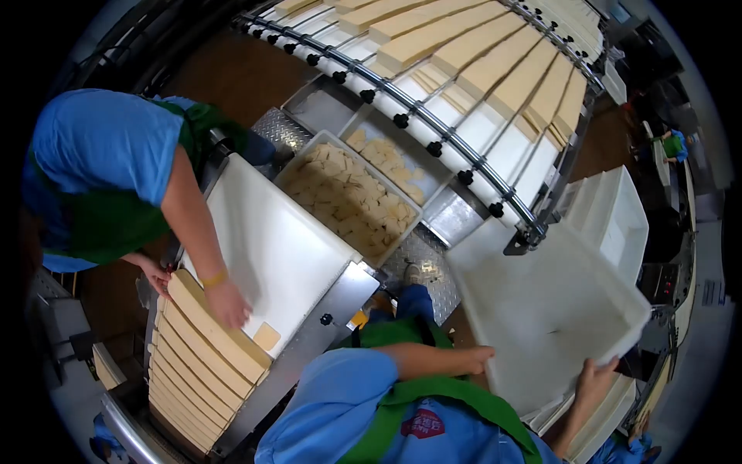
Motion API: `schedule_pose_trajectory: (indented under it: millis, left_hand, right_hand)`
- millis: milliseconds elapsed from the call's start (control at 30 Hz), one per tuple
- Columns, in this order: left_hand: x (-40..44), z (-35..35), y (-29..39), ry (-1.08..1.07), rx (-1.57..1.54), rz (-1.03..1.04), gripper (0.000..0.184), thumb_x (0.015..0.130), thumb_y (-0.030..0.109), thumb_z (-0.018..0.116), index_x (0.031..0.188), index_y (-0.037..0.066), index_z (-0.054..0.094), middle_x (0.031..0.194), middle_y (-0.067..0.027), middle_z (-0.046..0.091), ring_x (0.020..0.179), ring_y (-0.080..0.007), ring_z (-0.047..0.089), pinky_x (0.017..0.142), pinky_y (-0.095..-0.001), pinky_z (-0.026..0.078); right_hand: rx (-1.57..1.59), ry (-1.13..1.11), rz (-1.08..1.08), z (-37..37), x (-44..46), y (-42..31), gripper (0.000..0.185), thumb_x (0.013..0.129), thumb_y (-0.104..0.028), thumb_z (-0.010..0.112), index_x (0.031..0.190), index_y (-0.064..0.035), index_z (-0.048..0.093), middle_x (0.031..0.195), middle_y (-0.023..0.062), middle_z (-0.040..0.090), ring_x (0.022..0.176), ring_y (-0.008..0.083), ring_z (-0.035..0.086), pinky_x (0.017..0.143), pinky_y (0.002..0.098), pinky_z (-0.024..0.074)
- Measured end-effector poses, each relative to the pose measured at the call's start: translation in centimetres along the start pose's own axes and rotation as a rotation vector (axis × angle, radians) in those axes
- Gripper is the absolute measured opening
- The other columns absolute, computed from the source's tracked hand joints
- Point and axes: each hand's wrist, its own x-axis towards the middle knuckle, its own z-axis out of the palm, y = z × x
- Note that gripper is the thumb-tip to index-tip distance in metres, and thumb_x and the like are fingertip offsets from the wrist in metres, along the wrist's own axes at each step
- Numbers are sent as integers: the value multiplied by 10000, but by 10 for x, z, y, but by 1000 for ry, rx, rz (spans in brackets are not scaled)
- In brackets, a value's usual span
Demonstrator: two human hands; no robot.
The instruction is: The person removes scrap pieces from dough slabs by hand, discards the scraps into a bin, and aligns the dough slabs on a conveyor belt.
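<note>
White plastic, stiff, probably light though bulky, the tub (pixel 541 309) is at near right — left hand (pixel 477 358) gripping its left edge, right hand (pixel 594 380) its near rim — where it seems sturdiest.

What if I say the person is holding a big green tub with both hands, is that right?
Not quite: the tub is white, not green. The head view shows it, with the left hand and right hand both holding it.

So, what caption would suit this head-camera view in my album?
Left hand and right hand hold a large white bin near pale slabs on a conveyor.
</note>
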Motion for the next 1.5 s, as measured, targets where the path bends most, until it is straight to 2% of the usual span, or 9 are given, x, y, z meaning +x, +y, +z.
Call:
schedule_pose_trajectory:
  millis: [433, 500, 533, 700, 767, 967, 1100, 1333, 1500]
  left_hand:
    - [3, -191, 73, 579, -239, 782, 374, 801, 20, 590, 1148, 13, 451, 951, -84, 564, 791, -229, 575, 667, -382, 493]
    - [-15, -206, 106, 684, -320, 959, 431, 780, -43, 560, 1198, 23, 483, 1103, -117, 572, 1042, -262, 569, 856, -391, 507]
    - [0, -241, 120, 680, -349, 729, 447, 787, -46, 544, 1222, 33, 472, 1116, -105, 572, 1046, -253, 563, 895, -375, 482]
    - [6, -316, 192, 730, -248, 1311, 517, 830, -9, 554, 1320, 20, 392, 1209, -109, 540, 1077, -233, 541, 954, -361, 430]
    - [-21, -325, 226, 717, -178, 1576, 539, 843, 2, 558, 1346, 16, 367, 1236, -110, 530, 1094, -230, 532, 974, -356, 412]
    - [30, -415, 248, 880, 35, 1243, 659, 915, 93, 534, 1464, 92, 170, 1389, -163, 405, 1247, -271, 428, 1029, -366, 352]
    - [53, -425, 261, 826, -80, 1168, 694, 922, 106, 537, 1470, 187, 120, 1418, -138, 366, 1250, -284, 427, 1023, -420, 368]
    - [34, -429, 255, 846, 10, 1069, 781, 933, 129, 542, 1480, 352, 32, 1471, -94, 297, 1255, -306, 427, 1012, -515, 397]
    - [28, -428, 257, 815, -32, 1004, 854, 929, 81, 533, 1472, 394, -47, 1461, -82, 302, 1196, -301, 474, 939, -489, 473]
  right_hand:
    - [931, -717, 126, 323, -6, -34, 590, 716, -39, 545, 1286, -14, 398, 1021, 102, 550, 855, 184, 550, 730, 306, 468]
    - [978, -829, 125, 370, -21, -72, 593, 716, -44, 536, 1293, -22, 398, 1083, 93, 546, 930, 205, 559, 797, 325, 471]
    - [980, -828, 141, 395, -30, -92, 606, 718, -38, 532, 1307, -18, 391, 1113, 96, 547, 988, 224, 552, 831, 342, 466]
    - [1358, -1032, 104, 493, -65, -199, 672, 719, 8, 573, 1353, -24, 351, 1195, 120, 513, 1066, 245, 516, 891, 352, 438]
    - [1070, -917, 78, 543, -82, -236, 725, 695, 1, 587, 1369, -27, 321, 1182, 122, 516, 1038, 235, 527, 890, 356, 448]
    - [945, -1514, 330, 678, -126, -272, 812, 803, -259, 700, 1434, -187, 196, 1259, 113, 489, 1103, 280, 518, 800, 480, 487]
    - [1013, -1400, 333, 669, -142, -279, 742, 856, -243, 660, 1427, -138, 197, 1291, 151, 486, 1076, 287, 562, 897, 438, 480]
    - [777, -1198, -115, 677, -165, -286, 760, 939, -341, 533, 1492, -187, 35, 1252, 208, 531, 843, 306, 660, 649, 449, 570]
    - [729, -1265, 213, 643, -156, -294, 756, 925, -342, 540, 1480, -128, 75, 1073, 258, 624, 615, 326, 665, 556, 389, 561]
